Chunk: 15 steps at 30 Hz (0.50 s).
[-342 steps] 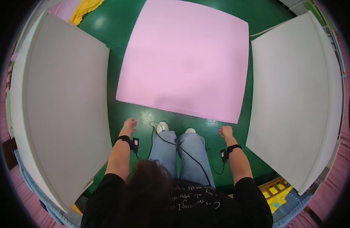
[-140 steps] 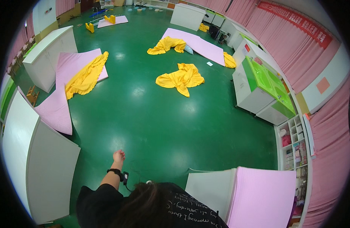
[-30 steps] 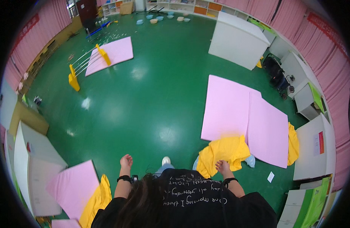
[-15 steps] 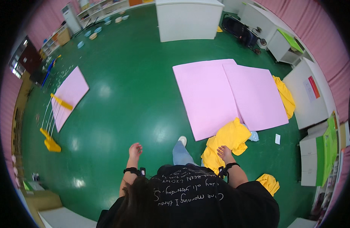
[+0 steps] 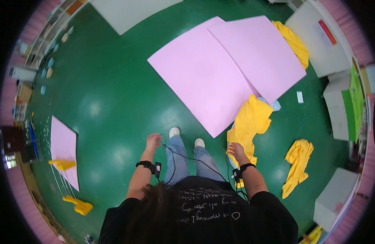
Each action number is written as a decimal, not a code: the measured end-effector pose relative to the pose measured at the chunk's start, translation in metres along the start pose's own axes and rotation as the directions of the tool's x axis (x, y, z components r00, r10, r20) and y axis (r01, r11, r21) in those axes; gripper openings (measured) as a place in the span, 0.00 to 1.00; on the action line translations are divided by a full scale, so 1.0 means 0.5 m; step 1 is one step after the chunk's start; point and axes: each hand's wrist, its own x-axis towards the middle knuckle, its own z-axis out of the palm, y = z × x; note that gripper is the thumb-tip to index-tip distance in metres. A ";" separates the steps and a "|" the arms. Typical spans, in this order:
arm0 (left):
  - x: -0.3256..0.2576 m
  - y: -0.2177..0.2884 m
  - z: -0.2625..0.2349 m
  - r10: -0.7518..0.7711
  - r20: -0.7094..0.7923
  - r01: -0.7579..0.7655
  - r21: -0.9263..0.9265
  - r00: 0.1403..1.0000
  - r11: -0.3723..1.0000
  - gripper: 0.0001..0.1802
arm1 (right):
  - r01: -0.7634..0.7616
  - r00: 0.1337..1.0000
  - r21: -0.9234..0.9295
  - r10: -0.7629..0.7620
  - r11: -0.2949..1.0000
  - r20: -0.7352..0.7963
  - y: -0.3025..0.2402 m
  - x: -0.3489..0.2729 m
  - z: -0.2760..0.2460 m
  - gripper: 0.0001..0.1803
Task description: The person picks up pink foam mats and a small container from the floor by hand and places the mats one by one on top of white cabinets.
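My left hand (image 5: 154, 140) hangs in front of me with its fingers loosely apart, over the green floor. A thin black cable (image 5: 187, 156) passes close to its fingertips and runs across my legs toward my right wrist; no grip on it shows. My right hand (image 5: 237, 150) is open, fingers spread, and overlaps a crumpled yellow cloth (image 5: 249, 122) in the view. I cannot tell whether it touches the cloth. The cloth lies against the near corner of two overlapping pink mats, a left one (image 5: 199, 73) and a right one (image 5: 260, 53). Both wrists carry black bands with small devices.
Another yellow cloth (image 5: 298, 166) lies at the right, and a third (image 5: 295, 42) by the far mat. A small white card (image 5: 299, 97) is on the floor. Left stand a pink panel (image 5: 63, 142) and yellow-ended poles (image 5: 77, 205). White cabinets (image 5: 317, 40) line the right side.
My view has turned right and tilted down, with both feet now showing. The black cable has come into view between my arms. Both hands remain in front of me.
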 end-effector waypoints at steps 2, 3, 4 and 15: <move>0.123 0.004 0.023 -0.083 0.109 0.078 0.046 0.991 0.996 0.14 | -0.005 0.997 0.082 0.011 0.997 -0.075 0.037 0.053 0.004 0.13; 0.187 -0.011 0.024 -0.149 0.192 0.139 0.064 0.970 0.988 0.14 | -0.038 0.992 0.152 0.056 0.988 -0.110 0.059 0.079 0.003 0.12; 0.244 -0.033 0.021 -0.237 0.147 0.222 0.116 0.960 0.968 0.13 | -0.047 0.985 0.189 0.077 0.981 -0.154 0.081 0.102 0.011 0.13; 0.807 -0.131 0.247 -0.192 0.286 0.074 0.376 0.939 0.924 0.18 | 0.058 0.953 0.413 0.073 0.909 -0.295 0.302 0.442 -0.025 0.18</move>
